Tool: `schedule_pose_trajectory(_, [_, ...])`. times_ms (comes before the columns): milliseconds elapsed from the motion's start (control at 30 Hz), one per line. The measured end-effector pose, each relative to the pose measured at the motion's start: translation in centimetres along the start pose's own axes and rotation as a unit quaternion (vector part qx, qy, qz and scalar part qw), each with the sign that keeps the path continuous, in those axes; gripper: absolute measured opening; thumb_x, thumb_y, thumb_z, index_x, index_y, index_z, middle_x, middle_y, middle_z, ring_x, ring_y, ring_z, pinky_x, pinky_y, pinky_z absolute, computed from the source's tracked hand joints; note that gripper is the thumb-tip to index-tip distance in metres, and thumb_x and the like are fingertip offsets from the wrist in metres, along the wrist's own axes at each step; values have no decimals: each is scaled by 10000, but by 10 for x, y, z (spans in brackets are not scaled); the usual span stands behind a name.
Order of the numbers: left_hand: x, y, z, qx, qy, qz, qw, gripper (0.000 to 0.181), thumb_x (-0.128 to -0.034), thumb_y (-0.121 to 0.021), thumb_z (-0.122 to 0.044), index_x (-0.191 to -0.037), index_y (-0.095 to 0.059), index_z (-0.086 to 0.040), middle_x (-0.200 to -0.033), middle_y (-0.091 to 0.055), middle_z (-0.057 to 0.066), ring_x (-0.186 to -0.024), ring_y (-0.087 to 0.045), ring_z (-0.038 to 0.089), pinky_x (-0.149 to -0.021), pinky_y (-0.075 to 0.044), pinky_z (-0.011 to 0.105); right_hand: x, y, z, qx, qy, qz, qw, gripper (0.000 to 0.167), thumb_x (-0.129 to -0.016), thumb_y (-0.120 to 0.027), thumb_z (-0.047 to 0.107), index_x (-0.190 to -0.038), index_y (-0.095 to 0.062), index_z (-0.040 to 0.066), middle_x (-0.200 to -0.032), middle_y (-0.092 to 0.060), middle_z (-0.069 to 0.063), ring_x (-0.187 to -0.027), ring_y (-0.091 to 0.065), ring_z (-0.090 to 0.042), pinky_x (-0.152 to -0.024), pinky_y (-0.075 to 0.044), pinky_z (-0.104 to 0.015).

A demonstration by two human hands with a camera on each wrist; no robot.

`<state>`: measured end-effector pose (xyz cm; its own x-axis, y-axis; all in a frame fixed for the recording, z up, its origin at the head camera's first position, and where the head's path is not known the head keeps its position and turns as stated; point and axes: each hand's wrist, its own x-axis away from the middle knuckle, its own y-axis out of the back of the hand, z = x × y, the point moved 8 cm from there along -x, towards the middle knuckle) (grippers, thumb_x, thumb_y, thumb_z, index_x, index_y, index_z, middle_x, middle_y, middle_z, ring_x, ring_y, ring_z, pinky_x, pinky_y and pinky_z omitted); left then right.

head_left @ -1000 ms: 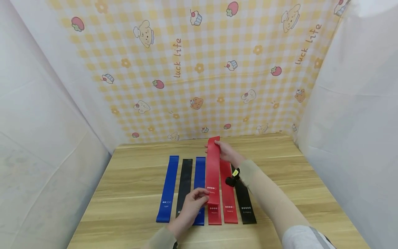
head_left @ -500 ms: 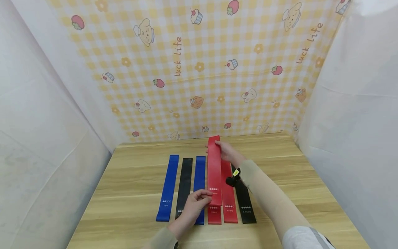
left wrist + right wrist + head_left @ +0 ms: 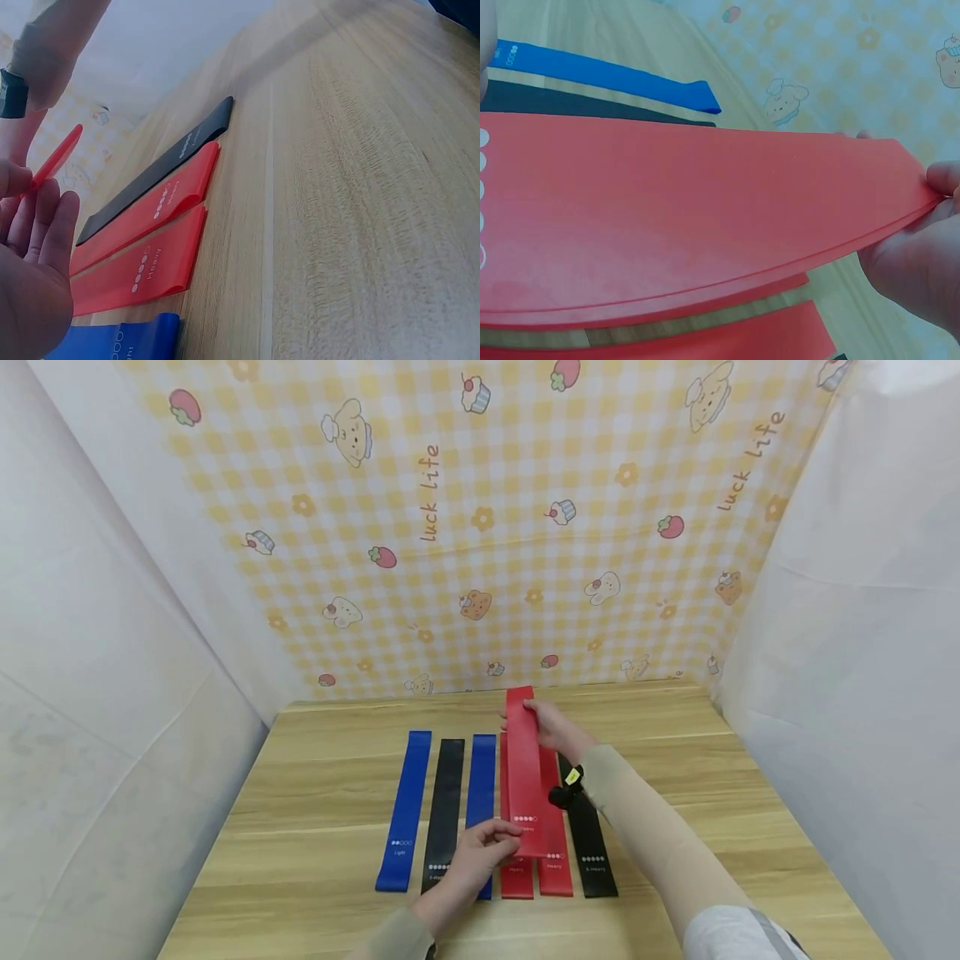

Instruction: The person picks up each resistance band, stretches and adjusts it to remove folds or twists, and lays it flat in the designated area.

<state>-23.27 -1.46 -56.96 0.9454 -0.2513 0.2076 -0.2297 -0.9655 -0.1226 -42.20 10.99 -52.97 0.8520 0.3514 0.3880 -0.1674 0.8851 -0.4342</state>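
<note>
A red resistance band (image 3: 524, 760), marked with dots and lettering, is held above the table between both hands. My left hand (image 3: 480, 858) pinches its near end between thumb and fingers, also seen in the left wrist view. At the far end my right hand (image 3: 557, 729) grips the band's edge, its thumb on top in the right wrist view. Beneath lie two more red bands, one to the left (image 3: 517, 885) and one to the right (image 3: 556, 881), both partly covered by the held one.
Left of the red bands lie a blue band (image 3: 482, 777), a black band (image 3: 446, 802) and another blue band (image 3: 405, 810). To their right is a black band (image 3: 594, 852). A checked cloth (image 3: 480, 552) hangs behind the wooden table (image 3: 315, 827); white sheets flank it.
Both hands have shifted slightly to the right with the red band. It now hangs more between the two lying red bands, and more of the left one shows.
</note>
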Motion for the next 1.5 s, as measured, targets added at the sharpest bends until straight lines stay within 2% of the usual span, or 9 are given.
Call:
schedule_pose_trajectory(100, [0,-2,-2,-29,0,10,10000,169,-893,-674,-50,-1050,-694,10,-849,-659,50,-784,-657,197,-753,-566,346,1,5,0,-27,-8,-155,9999,509,-1072,-265,228,-1511,-158,-7,-1497,-296,-268,-1256,-477,-365,-880,-509,-357])
schedule_pose_trajectory(167, [-1,-4,-2,-15,23,23,10000,171,-894,-679,-58,-1052,-696,6,-851,-660,51,-787,-659,202,-752,-566,347,3,10,1,-3,-13,-314,9995,496,-1070,-281,226,-1500,-188,-4,-1440,-359,-254,-1276,-450,-369,-811,-527,-315])
schedule_pose_trajectory(267, [-2,-5,-1,44,57,60,10000,169,-890,-685,-57,-1045,-695,11,-846,-656,52,-769,-660,187,-743,-568,348,3,14,2,57,0,-508,9987,468,-1068,-311,218,-1473,-241,-5,-1288,-461,-192,-1084,-581,-306,-727,-535,-278])
schedule_pose_trajectory(367, [-4,-6,1,44,69,104,9999,167,-890,-684,-50,-1042,-693,16,-851,-657,53,-765,-664,186,-750,-569,374,2,17,4,191,29,-675,9975,332,-1058,-350,198,-1324,-392,2,-1115,-513,-116,-871,-589,-176,-707,-511,-261])
schedule_pose_trajectory(500, [-4,-8,2,-52,39,164,9998,169,-889,-685,-49,-1047,-692,11,-858,-667,61,-769,-674,216,-753,-568,390,2,19,5,403,34,-786,9961,131,-1037,-392,159,-1060,-445,41,-966,-524,-51,-798,-542,-134,-691,-472,-263])
schedule_pose_trajectory(633, [-1,-10,0,-62,71,217,9997,174,-887,-694,-67,-1049,-692,-1,-873,-677,73,-760,-679,219,-746,-568,374,3,20,5,520,25,-654,9965,126,-1032,-416,154,-989,-465,46,-857,-550,-37,-717,-550,-127,-630,-476,-258])
schedule_pose_trajectory(1133, [2,-11,3,-127,167,263,9994,152,-881,-705,-75,-1022,-695,-19,-897,-679,77,-783,-675,184,-737,-569,335,7,29,10,936,316,-713,9925,217,-999,-545,155,-1121,-595,-17,-938,-629,-46,-797,-589,-158,-677,-519,-257])
schedule_pose_trajectory(1300, [4,-15,0,-116,174,368,9991,155,-883,-697,-61,-1025,-693,3,-893,-674,75,-773,-666,175,-733,-571,342,9,32,12,927,373,-675,9927,141,-999,-541,139,-954,-607,24,-814,-616,-30,-695,-562,-139,-625,-493,-244])
schedule_pose_trajectory(1500, [3,-16,0,-165,157,382,9990,153,-884,-697,-65,-1022,-697,1,-899,-678,66,-773,-668,166,-728,-571,337,9,32,14,914,368,-582,9934,249,-1000,-529,119,-756,-558,77,-679,-547,-9,-596,-492,-136,-576,-428,-246])
